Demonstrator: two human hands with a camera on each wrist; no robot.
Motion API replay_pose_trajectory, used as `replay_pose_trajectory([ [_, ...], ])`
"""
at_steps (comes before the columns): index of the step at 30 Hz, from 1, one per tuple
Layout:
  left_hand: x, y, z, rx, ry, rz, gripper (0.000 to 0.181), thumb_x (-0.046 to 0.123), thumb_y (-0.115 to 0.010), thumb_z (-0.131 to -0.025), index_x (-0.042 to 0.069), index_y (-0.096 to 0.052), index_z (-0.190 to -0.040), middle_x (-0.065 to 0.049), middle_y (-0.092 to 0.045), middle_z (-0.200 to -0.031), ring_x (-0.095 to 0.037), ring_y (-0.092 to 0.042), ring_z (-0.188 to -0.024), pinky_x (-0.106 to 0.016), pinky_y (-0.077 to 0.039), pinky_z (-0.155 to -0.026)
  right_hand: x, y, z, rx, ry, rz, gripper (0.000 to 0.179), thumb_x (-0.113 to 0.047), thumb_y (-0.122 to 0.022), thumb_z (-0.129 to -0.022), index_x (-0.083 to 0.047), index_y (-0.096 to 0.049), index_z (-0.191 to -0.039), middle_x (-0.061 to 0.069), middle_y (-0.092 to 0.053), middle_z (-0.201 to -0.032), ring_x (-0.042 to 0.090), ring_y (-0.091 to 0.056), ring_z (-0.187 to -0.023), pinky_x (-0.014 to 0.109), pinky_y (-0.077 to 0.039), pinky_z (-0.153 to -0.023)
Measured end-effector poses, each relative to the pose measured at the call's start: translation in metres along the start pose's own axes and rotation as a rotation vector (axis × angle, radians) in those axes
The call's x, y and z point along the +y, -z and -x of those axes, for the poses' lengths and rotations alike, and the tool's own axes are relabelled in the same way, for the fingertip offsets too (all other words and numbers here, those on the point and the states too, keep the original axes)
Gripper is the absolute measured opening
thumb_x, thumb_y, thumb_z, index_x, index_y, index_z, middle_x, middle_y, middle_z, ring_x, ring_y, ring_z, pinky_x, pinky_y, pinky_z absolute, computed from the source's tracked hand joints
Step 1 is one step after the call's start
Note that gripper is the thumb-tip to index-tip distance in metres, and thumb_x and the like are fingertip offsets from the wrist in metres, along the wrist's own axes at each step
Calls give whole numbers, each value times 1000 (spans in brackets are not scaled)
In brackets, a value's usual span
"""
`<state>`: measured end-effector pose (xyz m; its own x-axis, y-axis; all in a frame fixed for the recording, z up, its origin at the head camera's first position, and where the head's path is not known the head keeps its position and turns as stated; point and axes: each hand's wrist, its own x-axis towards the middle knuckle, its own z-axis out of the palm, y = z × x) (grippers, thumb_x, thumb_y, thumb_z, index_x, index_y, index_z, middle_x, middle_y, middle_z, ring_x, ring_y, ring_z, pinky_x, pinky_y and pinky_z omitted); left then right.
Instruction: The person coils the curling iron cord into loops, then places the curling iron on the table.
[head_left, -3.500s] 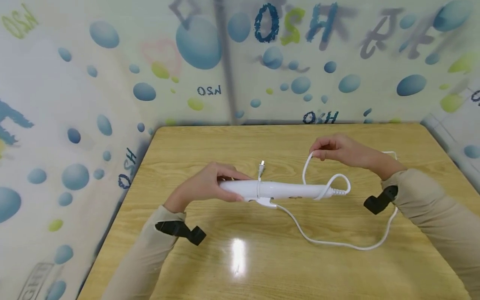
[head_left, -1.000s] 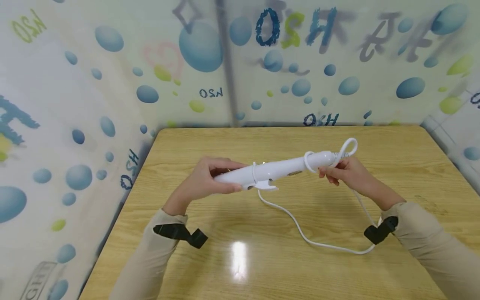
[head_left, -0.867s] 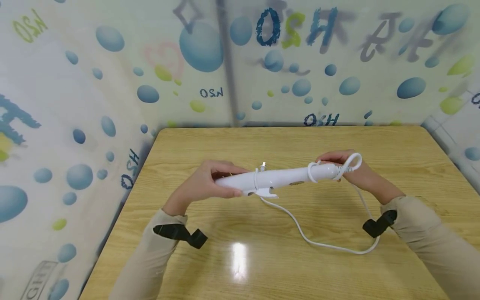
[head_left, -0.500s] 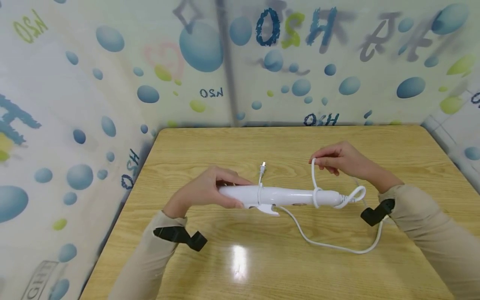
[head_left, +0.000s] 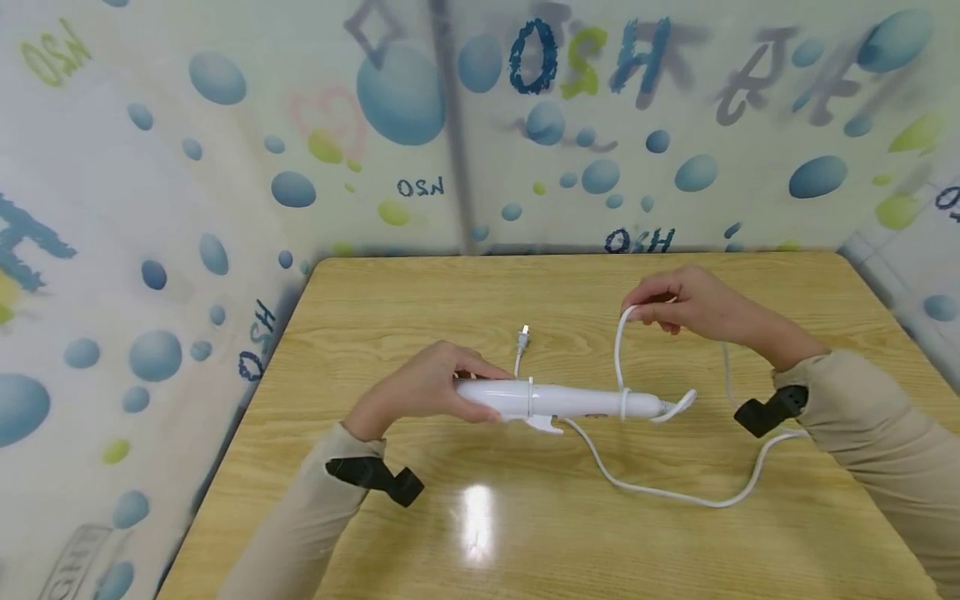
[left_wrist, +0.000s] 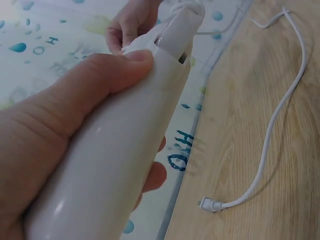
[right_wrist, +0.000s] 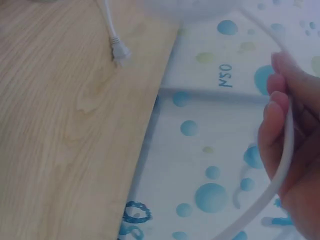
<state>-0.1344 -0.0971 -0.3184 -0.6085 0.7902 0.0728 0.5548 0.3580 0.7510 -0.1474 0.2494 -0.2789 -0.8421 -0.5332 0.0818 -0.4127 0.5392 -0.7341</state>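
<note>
White wand (head_left: pixel 581 401) in the left hand (head_left: pixel 429 382), its cord (head_left: pixel 618 350) pinched in the right hand (head_left: pixel 697 310)

Large letters (head_left: pixel 585 62) on the wall (head_left: pixel 487 142) beyond the wand read like OSH, in blue, green and blue. Smaller writing (head_left: pixel 422 188) lower down looks like OSN, and a tilted, framed fragment (head_left: pixel 71 567) far to the wand's left reads GHT. A small dark oval (head_left: pixel 596 415) on the wand's near side is too small to read.

Behind the wand, well apart from it, runs the far edge of the worktop (head_left: pixel 420 300); the side edges lie out past both its ends. Between the wand and that far edge lies the plug (head_left: pixel 522 337), prongs pointing away from the wand. Part of the cord curves across the worktop on the wand's near side.

The left fingers wrap round the wand's blunt end, parted only by its thickness, with the thumb along its near face. The right thumb and fingers meet on the cord, beyond the wand and apart from it. From there the cord drops to a loop round the wand near its corded end. A thin white ring (head_left: pixel 531 397) circles the wand closer to the left hand.
</note>
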Motion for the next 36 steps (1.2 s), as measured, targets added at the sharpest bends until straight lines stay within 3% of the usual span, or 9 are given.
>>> replay_pose_trajectory([
  [5, 1, -4, -7, 47, 52, -115, 40, 30, -79, -71, 19, -70, -108, 6, -66, -92, -8, -55, -69, -24, -46, -59, -10, 4, 6, 14, 82, 69, 11, -4, -61, -87, -5, -68, -96, -1, -52, -65, 13, -45, -49, 26, -39, -45],
  [8, 1, -6, -9, 113, 69, -151, 40, 31, -79, -71, 17, -71, -107, 3, -67, -92, -7, -55, -67, -23, -45, -57, -15, 6, 13, 53, 109, 85, 12, -3, -62, -86, -7, -68, -96, -2, -54, -68, 12, -46, -50, 26, -40, -45],
  [14, 2, -11, -15, 289, 127, -152, 40, 33, -78, -71, 16, -71, -107, 1, -68, -92, -6, -56, -65, -23, -45, -53, -28, 5, 23, 177, 119, 138, 13, -3, -66, -83, -10, -68, -93, -6, -50, -58, 10, -42, -44, 23, -36, -40],
  [20, 7, -15, -20, 434, 199, -137, 39, 33, -78, -71, 21, -71, -107, 1, -69, -92, -8, -56, -62, -25, -44, -51, -30, -5, 23, 279, 186, 198, 16, -1, -70, -78, -11, -72, -91, -10, -50, -58, 6, -34, -43, 21, -30, -41],
  [23, 7, -15, -20, 500, 205, -107, 37, 31, -79, -71, 18, -71, -106, 0, -69, -92, -10, -57, -62, -26, -45, -51, -29, -13, 24, 313, 198, 214, 20, 2, -70, -77, -10, -73, -94, -10, -49, -57, 5, -31, -44, 21, -29, -41],
  [27, 4, -12, -18, 552, 196, 10, 37, 28, -78, -73, 14, -71, -106, -2, -68, -94, -13, -58, -64, -28, -48, -53, -25, -24, 29, 335, 188, 164, 27, 2, -67, -80, -8, -70, -105, -8, -47, -59, 5, -31, -43, 20, -29, -41],
  [31, 1, -6, -15, 561, 210, 141, 37, 29, -77, -74, 15, -70, -108, -1, -67, -95, -16, -57, -65, -31, -48, -55, -20, -34, 34, 353, 199, 67, 35, 5, -60, -85, -7, -64, -117, -5, -41, -61, 7, -31, -45, 22, -30, -42],
  [36, 3, 1, -9, 535, 221, 234, 39, 29, -76, -75, 16, -68, -111, -2, -66, -98, -19, -58, -70, -33, -49, -58, -13, -41, 39, 344, 277, -52, 41, 12, -48, -89, -3, -56, -126, -3, -47, -71, 8, -37, -50, 22, -32, -42],
])
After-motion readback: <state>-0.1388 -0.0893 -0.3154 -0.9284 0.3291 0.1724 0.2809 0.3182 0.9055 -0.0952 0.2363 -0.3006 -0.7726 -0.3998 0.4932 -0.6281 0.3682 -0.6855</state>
